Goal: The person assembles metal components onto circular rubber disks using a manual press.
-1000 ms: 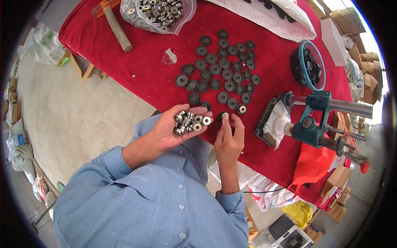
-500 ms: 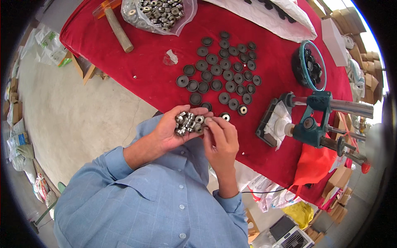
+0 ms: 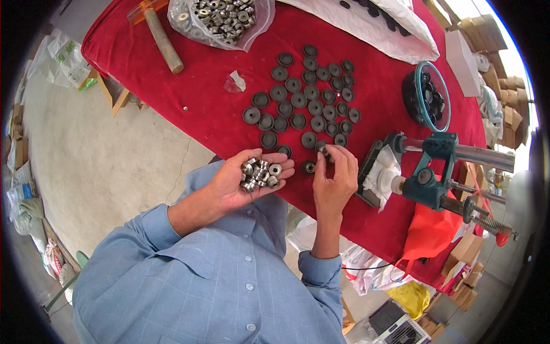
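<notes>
My left hand point(image 3: 229, 186) is cupped palm up just off the table's near edge, with several small shiny metal bearings point(image 3: 262, 174) heaped in it. At the near right side of a group of round black caps point(image 3: 298, 100), my right hand point(image 3: 336, 182) pinches a bearing point(image 3: 323, 150) over one cap. The fingers partly cover that spot, so I cannot tell whether the bearing is seated. Beside the right fingertips lies a cap with a bearing in its middle point(image 3: 309, 167). Most of the other caps lie with bare centres on the red cloth point(image 3: 229, 120).
A clear bag of bearings point(image 3: 226, 23) and a wooden-handled hammer point(image 3: 163, 40) lie at the far left. On the right stand a green hand press point(image 3: 429, 172) and a bowl of black parts point(image 3: 427, 97). A white sack point(image 3: 366, 28) lies at the back.
My right hand has moved from the left palm rightward to the caps, carrying a bearing. The left hand stays nearly in place, holding the remaining bearings.
</notes>
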A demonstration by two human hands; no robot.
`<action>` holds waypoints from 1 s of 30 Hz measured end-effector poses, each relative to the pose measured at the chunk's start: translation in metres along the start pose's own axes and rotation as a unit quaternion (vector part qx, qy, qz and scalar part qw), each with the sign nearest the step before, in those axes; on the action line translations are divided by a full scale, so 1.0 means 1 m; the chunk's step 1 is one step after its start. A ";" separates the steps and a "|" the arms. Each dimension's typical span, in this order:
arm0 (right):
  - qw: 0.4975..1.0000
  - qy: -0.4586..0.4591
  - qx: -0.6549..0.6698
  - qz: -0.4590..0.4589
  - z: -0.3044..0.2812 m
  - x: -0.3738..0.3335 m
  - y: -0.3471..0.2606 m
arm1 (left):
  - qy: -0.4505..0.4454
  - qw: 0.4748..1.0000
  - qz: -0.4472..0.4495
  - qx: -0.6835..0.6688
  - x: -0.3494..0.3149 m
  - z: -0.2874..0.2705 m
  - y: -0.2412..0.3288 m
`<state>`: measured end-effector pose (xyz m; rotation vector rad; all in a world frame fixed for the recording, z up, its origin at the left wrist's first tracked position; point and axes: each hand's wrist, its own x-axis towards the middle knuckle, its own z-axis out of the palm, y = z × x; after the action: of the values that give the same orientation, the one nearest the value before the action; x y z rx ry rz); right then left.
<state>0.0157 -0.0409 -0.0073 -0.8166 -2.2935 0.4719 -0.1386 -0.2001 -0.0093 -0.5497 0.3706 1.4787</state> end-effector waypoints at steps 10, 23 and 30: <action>0.994 -0.032 -0.081 -0.058 0.006 -0.011 0.012 | 0.015 1.000 0.000 -0.005 0.000 0.001 0.001; 0.994 -0.042 -0.096 -0.027 -0.010 -0.015 -0.008 | 0.003 1.000 0.014 -0.025 0.000 -0.002 0.000; 0.986 -0.122 0.103 -0.055 -0.007 -0.032 -0.065 | -0.097 0.992 0.001 -0.076 0.007 -0.019 -0.001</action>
<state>0.0114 -0.1099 0.0165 -0.5529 -2.4446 0.7812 -0.1352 -0.2052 -0.0284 -0.5198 0.1062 1.5561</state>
